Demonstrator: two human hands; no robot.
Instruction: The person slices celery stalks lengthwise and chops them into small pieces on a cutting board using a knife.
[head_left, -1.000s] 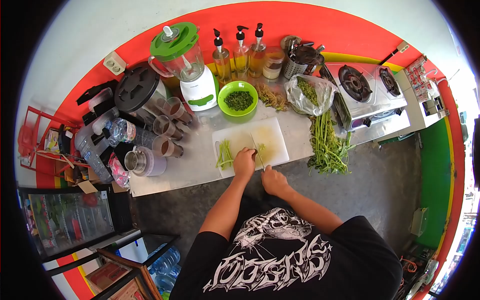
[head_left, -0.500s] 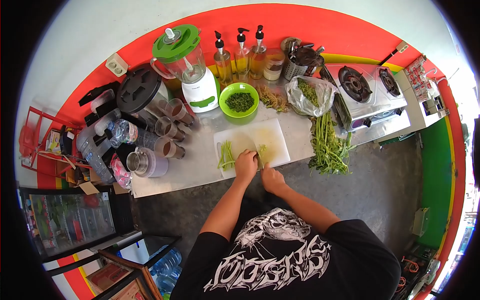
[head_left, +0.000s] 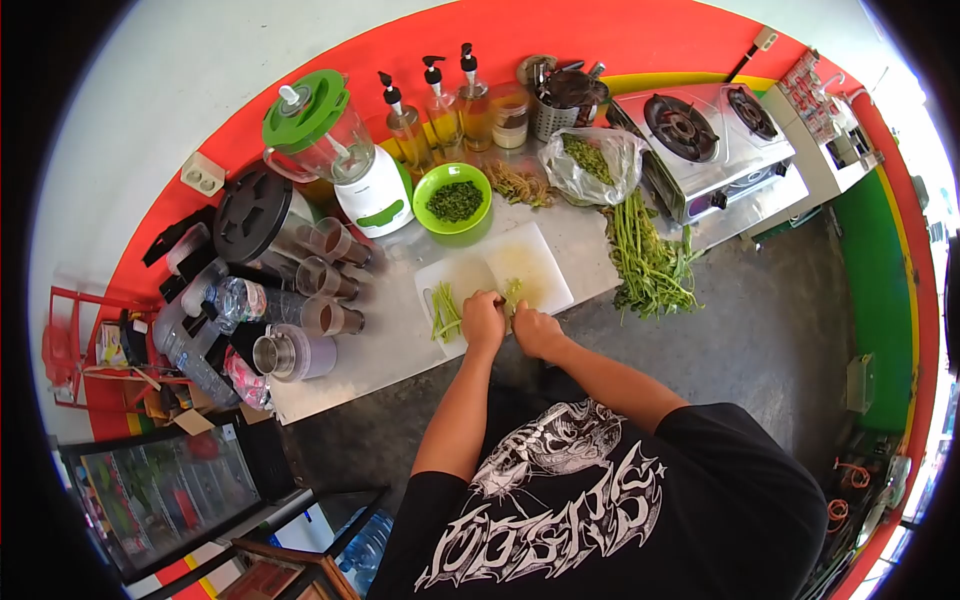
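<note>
My left hand (head_left: 484, 320) is closed over the front part of the white cutting board (head_left: 545, 262), its fingers around something too small to make out. Close beside it on the right, my right hand (head_left: 535, 330) is wrapped round the handle of a knife, whose blade is hard to see between the hands. Cut green pieces (head_left: 514, 290) lie just beyond my fingers. Left of my left hand, light green stems (head_left: 445, 312) rest on the board. Behind the board stands a green bowl (head_left: 430, 212) of chopped greens.
Leafy stalks (head_left: 648, 255) hang over the counter's front edge on the right, below a plastic bag (head_left: 600, 180). A gas stove (head_left: 715, 150) stands beyond. To the left are a blender (head_left: 370, 195), dark-filled cups (head_left: 330, 316) and a flask (head_left: 295, 353). Pump bottles (head_left: 440, 115) stand behind.
The view has turned and shifted, so the counter appears tilted. My hands are closer together, still at the board, and the knife blade shows less clearly between them.
</note>
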